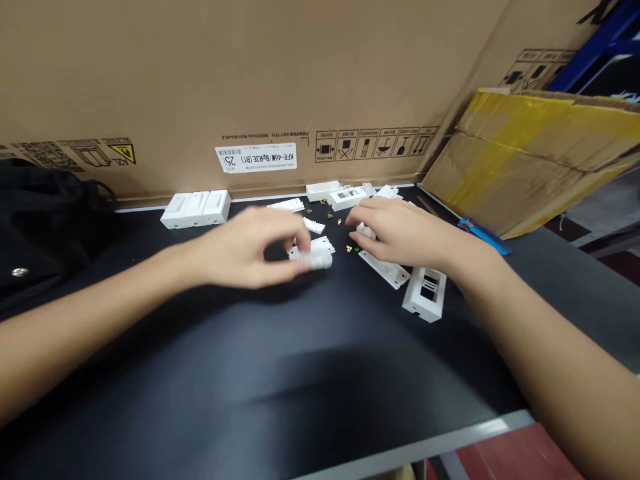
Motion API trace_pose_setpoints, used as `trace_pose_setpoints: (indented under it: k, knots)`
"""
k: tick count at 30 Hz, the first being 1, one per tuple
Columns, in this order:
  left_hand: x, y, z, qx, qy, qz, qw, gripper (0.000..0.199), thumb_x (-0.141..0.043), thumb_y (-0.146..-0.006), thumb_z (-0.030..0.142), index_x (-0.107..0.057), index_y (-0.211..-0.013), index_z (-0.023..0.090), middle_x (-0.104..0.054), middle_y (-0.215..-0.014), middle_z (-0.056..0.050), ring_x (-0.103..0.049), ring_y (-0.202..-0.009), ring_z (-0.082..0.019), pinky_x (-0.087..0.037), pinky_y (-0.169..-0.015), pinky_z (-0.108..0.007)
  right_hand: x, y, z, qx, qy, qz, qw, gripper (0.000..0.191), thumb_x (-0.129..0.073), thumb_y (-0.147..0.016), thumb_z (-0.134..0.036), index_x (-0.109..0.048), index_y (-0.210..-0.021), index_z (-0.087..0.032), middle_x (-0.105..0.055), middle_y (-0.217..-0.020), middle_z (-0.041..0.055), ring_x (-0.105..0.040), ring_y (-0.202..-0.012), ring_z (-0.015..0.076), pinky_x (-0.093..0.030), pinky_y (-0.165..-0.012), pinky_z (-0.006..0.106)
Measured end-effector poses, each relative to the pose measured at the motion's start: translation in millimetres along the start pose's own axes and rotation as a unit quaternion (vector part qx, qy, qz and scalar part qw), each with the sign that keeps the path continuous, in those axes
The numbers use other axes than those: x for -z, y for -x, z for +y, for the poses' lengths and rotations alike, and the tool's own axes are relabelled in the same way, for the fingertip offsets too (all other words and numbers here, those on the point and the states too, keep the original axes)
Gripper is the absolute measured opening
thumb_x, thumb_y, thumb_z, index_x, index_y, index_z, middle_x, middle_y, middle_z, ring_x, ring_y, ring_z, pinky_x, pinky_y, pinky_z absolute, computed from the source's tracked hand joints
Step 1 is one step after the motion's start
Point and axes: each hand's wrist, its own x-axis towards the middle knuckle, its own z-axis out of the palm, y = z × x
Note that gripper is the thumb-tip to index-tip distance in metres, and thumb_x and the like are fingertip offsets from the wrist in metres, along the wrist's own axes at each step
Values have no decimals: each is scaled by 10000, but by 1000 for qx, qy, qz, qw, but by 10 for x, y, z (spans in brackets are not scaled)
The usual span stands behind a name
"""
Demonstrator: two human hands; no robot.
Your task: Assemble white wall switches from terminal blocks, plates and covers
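My left hand (pixel 250 247) pinches a small white plastic part (pixel 320 258), blurred by motion, between thumb and fingers above the black table. To the right, my right hand (pixel 395 230) reaches down with its fingers curled round another small white plastic part (pixel 366 231), largely hidden by them. Just below the right fingers lies a flat white strip (pixel 385 268), and a hollow white housing (pixel 425 293) rests near the right wrist. Small brass pieces (pixel 349 249) are scattered between the hands. Behind the left fingertips is a flat white plate (pixel 323 245).
Three joined white switch blocks (pixel 196 209) stand at the back left, beside a black bag (pixel 45 227). More white housings (pixel 347 197) lie along a large cardboard box (pixel 270 80). On the right, a blue-handled tool (pixel 484 236) lies by a taped carton (pixel 530 160).
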Motion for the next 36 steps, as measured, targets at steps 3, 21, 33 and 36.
trace_pose_setpoints:
  k: [3, 21, 33, 36]
  knots:
    - [-134, 302, 226, -62, 34, -82, 994, 91, -648, -973, 273, -668, -1021, 198, -738, -951, -46, -669, -857, -166, -473, -810, -288, -51, -19, 47, -9, -9, 14, 1000, 389, -431, -933, -137, -672, -1238, -129, -692, -1278, 169, -641, -1150, 310, -470, -936, 406]
    - [-410, 497, 134, 126, -14, 6, 992, 234, -510, -1052, 331, -639, -1227, 246, -612, -1285, -57, -663, -1062, -178, -565, -913, -341, -92, -626, -123, -57, 106, -28, 992, 270, -492, -928, -177, -758, -975, -199, -779, -1073, 114, -702, -879, 273, -403, -657, 355]
    - [-408, 482, 137, 174, -40, 26, 984, 159, -494, -1041, 311, -615, -1058, 209, -616, -1170, -59, -649, -955, -184, -570, -877, -367, -121, -619, -34, -53, 57, 19, 997, 234, -532, -827, -129, -701, -976, -192, -758, -1003, 86, -653, -810, 223, -301, -564, 319]
    - [-380, 475, 151, 124, -8, 14, 992, 167, -492, -1053, 307, -624, -1069, 205, -615, -1188, -76, -640, -1021, -188, -561, -919, -353, -98, -623, -15, -48, 46, 5, 998, 211, -545, -838, -149, -689, -989, -186, -754, -1029, 99, -660, -855, 234, -333, -587, 318]
